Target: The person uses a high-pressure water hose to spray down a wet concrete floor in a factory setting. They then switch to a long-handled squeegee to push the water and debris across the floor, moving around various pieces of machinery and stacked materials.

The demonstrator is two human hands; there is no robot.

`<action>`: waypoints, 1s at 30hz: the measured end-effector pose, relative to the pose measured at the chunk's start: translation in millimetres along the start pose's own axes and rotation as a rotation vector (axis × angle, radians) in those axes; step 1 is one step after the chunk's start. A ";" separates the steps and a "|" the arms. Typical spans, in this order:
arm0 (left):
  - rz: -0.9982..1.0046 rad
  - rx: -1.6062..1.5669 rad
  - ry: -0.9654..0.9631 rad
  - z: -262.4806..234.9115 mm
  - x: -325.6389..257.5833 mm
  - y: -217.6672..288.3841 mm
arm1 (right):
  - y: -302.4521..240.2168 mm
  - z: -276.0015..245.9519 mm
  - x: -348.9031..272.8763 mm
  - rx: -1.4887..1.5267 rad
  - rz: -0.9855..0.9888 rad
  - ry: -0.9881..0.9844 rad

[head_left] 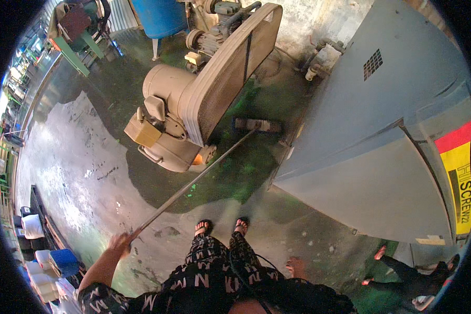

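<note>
My left hand (pixel 121 245) is closed around the end of a long pole, the handle of a push broom (pixel 188 187). The handle slants away to the right, and its wide, flat head (pixel 257 125) rests on the dark, wet-looking floor (pixel 240 175). That head lies between a beige belt-driven air compressor (pixel 167 94) and a large grey metal cabinet (pixel 371 131). Its bristles cannot be made out. Low beside my body hangs my right hand (pixel 296 267), holding nothing, its fingers loosely apart.
A blue tank (pixel 161 18) stands behind the compressor, and a small pump (pixel 324 57) sits by the wall. Green-framed furniture (pixel 76 47) is at the far left. Containers (pixel 52 261) line the lower left. Another person (pixel 413 277) is at the lower right, beside the cabinet.
</note>
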State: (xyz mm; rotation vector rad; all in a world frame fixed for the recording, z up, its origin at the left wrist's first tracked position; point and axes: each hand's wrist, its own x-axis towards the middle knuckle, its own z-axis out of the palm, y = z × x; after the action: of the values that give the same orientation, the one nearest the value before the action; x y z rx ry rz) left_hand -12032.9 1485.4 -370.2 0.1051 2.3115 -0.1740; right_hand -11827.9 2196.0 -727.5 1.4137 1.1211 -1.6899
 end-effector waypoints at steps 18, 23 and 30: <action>0.272 -0.167 0.299 -92.7 359.3 324.4 | 308.5 5.3 -133.0 -0.769 -0.196 0.565; 0.302 -0.080 0.132 35.9 229.8 185.4 | 432.2 70.7 -81.5 -1.365 -0.484 0.365; 0.242 -0.158 -0.091 183.5 -12.7 -2.5 | 328.8 136.1 31.7 -0.405 -0.623 0.290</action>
State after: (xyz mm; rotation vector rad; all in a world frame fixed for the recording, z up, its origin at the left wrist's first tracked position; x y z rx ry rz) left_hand -11891.8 1453.6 -483.9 0.2889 2.1907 0.1242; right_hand -11599.2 1936.5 -817.0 1.1302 2.0999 -1.5311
